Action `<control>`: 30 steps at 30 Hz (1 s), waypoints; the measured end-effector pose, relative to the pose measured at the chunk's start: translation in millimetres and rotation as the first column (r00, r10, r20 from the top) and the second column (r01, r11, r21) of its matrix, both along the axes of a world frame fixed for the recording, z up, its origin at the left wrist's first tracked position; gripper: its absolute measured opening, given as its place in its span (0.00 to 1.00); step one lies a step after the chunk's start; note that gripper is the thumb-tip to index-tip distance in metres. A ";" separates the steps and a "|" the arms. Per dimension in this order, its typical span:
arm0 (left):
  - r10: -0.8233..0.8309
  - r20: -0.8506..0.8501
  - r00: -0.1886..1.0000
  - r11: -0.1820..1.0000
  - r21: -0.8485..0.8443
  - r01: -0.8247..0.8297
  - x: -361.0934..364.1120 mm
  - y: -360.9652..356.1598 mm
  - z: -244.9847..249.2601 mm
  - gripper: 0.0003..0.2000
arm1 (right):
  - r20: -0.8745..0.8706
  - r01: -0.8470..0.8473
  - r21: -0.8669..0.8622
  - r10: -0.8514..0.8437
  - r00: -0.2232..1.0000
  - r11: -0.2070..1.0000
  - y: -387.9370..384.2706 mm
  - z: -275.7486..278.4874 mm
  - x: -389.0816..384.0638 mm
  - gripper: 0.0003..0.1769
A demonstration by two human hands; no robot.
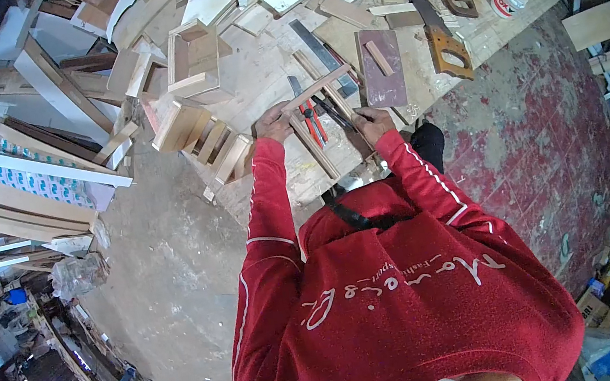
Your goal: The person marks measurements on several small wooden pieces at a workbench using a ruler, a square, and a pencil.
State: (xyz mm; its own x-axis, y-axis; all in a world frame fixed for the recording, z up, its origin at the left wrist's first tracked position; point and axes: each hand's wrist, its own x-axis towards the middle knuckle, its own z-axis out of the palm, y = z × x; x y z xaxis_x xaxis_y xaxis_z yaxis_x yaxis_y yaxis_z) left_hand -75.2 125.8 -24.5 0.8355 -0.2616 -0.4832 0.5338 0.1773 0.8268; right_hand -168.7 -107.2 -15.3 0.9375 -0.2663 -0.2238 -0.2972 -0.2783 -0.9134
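My left hand (273, 124) is closed at the near end of a short wooden strip (317, 88), which slants up to the right over the bench. My right hand (374, 125) has its fingers curled in by the bench's front edge; what they hold, if anything, is hard to make out. Between the hands lie a grooved wooden strip (312, 146), a red-handled tool (314, 122) and a dark metal tool (338, 110). Left of my left hand stand small slatted wooden pieces (211, 140).
An open wooden box (192, 59) stands at the back left. A purple-brown board (383, 72) carries a small wood block. Further right are a handsaw (448, 51), a second saw (457, 4) and a white tub (509, 2). Stacked boards (42, 171) line the left side.
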 end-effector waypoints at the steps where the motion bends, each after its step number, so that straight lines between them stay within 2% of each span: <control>1: -0.002 -0.001 1.000 1.000 0.003 0.002 -0.3 0.2 0.6 0.17 | 0.000 0.000 0.000 0.000 1.000 1.000 0.0 2.1 -0.3 0.15; 8: 0.007 -0.032 0.999 1.000 0.002 -0.007 0.4 -0.3 2.2 0.16 | -0.006 0.018 -0.004 -0.018 1.000 1.000 -0.9 6.3 -0.6 0.14; 13: 0.008 -0.011 1.000 0.996 -0.090 -0.009 0.6 4.5 -6.0 0.16 | -0.041 0.019 0.046 -0.017 0.999 0.999 -2.5 -0.8 0.2 0.14; 19: 0.031 -0.032 0.999 0.999 -0.031 -0.032 -1.1 4.1 3.7 0.16 | 0.008 -0.004 0.004 0.004 1.000 1.000 -3.8 -6.6 1.3 0.15; 24: 0.027 -0.028 0.999 0.999 -0.026 -0.028 -1.1 3.7 6.4 0.16 | -0.029 0.008 0.046 -0.006 1.000 0.999 -3.6 -6.2 2.6 0.15; 30: 0.015 -0.030 0.999 0.998 -0.062 -0.016 1.4 6.7 -2.0 0.16 | -0.029 0.024 0.014 -0.023 0.999 1.000 -2.0 9.7 0.8 0.14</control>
